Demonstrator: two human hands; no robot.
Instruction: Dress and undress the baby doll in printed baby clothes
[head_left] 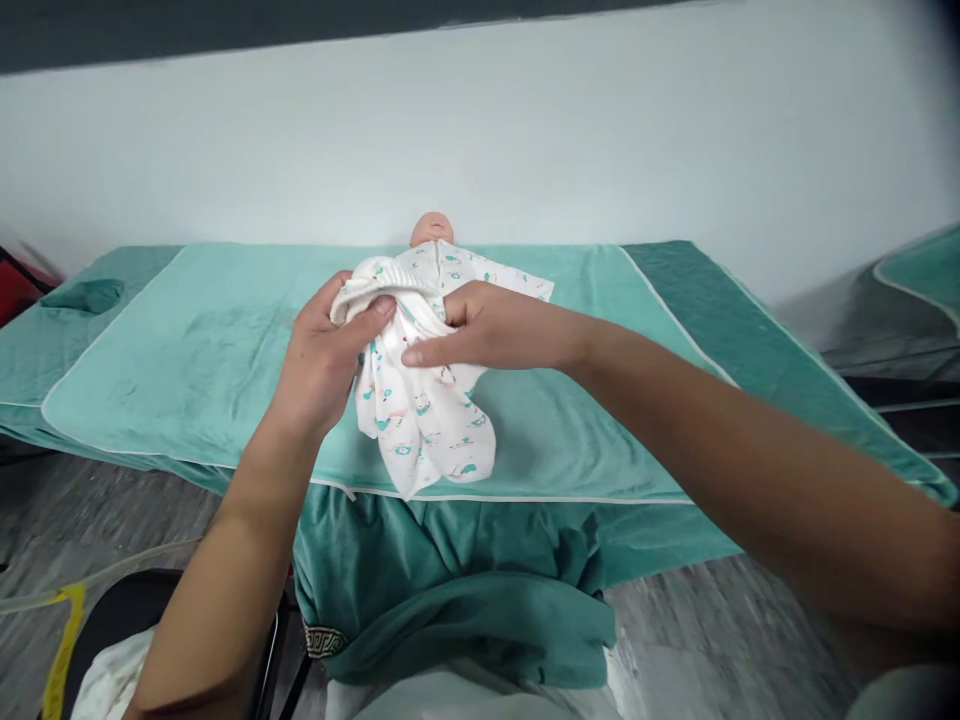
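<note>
White baby pants [435, 430] with a small teal print hang bunched between my two hands, above the near side of the table. My left hand [322, 345] is closed on the ribbed waistband, thumb on top. The fingers of my right hand [495, 325] go behind or into the cloth, where they are hidden, and its thumb presses the front. Beyond the hands lies a baby doll [433, 228] on its back. It wears a matching printed top [510, 273], one sleeve spread to the right; the hands and pants cover its lower body.
A light green cover [210, 340] lies over the darker green table [675, 285], which stands against a white wall [480, 130]. At the lower left is a black chair [142, 590] with pale cloth [112, 675] on it, near a yellow strap [64, 650].
</note>
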